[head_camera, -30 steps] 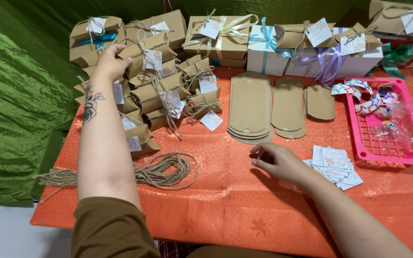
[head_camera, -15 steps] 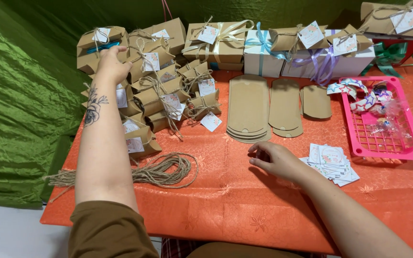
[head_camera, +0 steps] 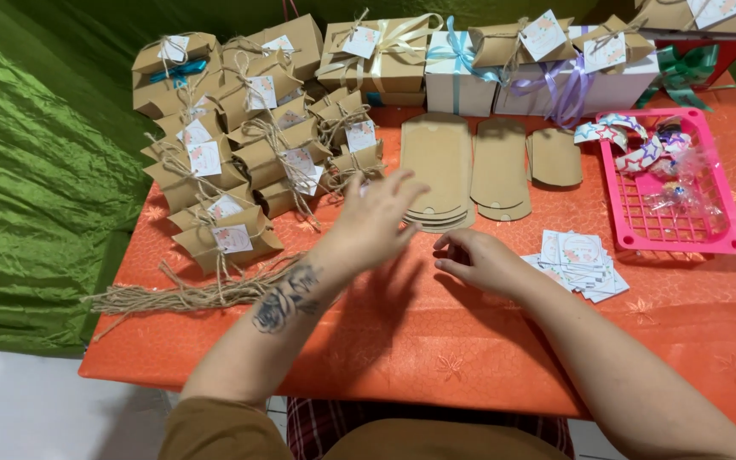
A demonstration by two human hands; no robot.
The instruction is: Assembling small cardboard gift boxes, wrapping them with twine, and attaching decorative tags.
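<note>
Since the earlier frames, the left hand [head_camera: 376, 220] has come off the pile of tied boxes [head_camera: 249, 153] at the back left and swung across toward the middle of the table [head_camera: 436, 341]. It now hovers, blurred with motion, fingers spread and loose, grasping nothing, just in front of the tallest stack of flat blanks [head_camera: 438, 170]. A tattoo shows on that forearm.

Head view: the right hand [head_camera: 480, 260] rests low on the orange cloth, fingers curled slightly and pointing left, holding nothing. It lies near the lower edge of the blanks and just left of the tags [head_camera: 579, 262], a fanned pile of small white cards.

Two shorter stacks of brown blanks sit to the right of the tall one, each smaller than the last. Twine [head_camera: 189, 294] lies in a loose bundle along the left front of the table, below the tied boxes. A pink tray [head_camera: 730, 243] at the right holds ribbons and clear wrappers. Along the back stand larger gift boxes [head_camera: 470, 64], brown and white, bound with cream, blue, purple and green ribbon. Green fabric [head_camera: 36, 196] hangs to the left of the table.
</note>
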